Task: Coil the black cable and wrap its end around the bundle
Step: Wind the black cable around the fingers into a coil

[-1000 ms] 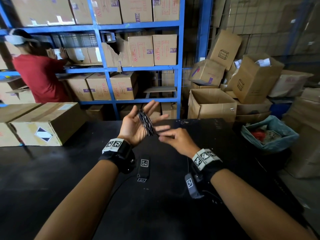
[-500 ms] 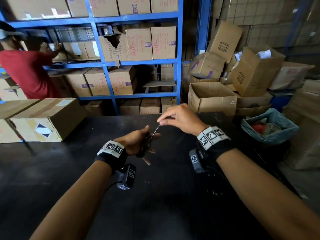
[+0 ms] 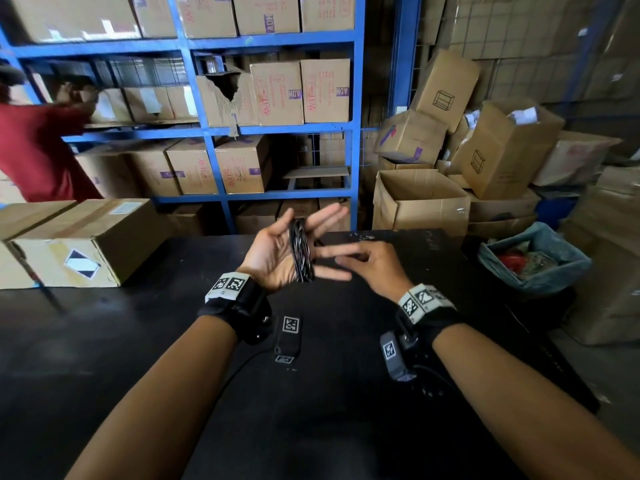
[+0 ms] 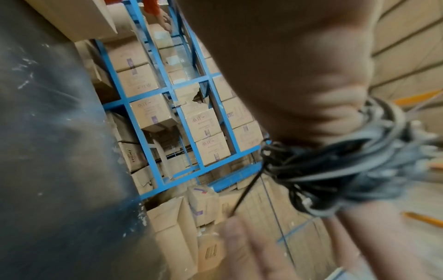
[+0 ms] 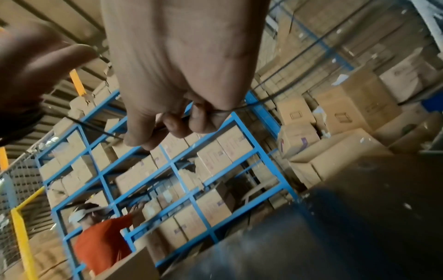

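- Head view: the left hand (image 3: 277, 254) is held palm up over the desk (image 3: 104, 341), fingers spread and nearly straight. The black cable (image 3: 300, 252) is wound in loops around the palm and the base of the fingers, and the bundle's long axis runs from the wrist side toward the fingertips.
- The right hand (image 3: 374, 268) sits just beside the bundle on its little-finger side, back upward, with fingers reaching toward the loops. It is the nearer, working hand for the next turn.
- Left wrist view: the loops lie thick across the hand, and a single free strand (image 4: 246, 191) leaves the bundle toward the right hand's fingertips (image 4: 242, 244) below. The picture is blurred.
- Right wrist view: thumb and fingers are curled, pinching the thin strand, which runs taut from the pinch toward the left hand at the frame's edge.
- My judgement: coiling looks mostly done, and the coming move carries the strand round the left hand again.
- Room: the dark desk beneath both hands carries cardboard boxes (image 3: 79, 244) beyond the left hand. Blue shelving (image 3: 207, 133) with cartons stands ahead, and a person in red (image 3: 31, 150) is at it.
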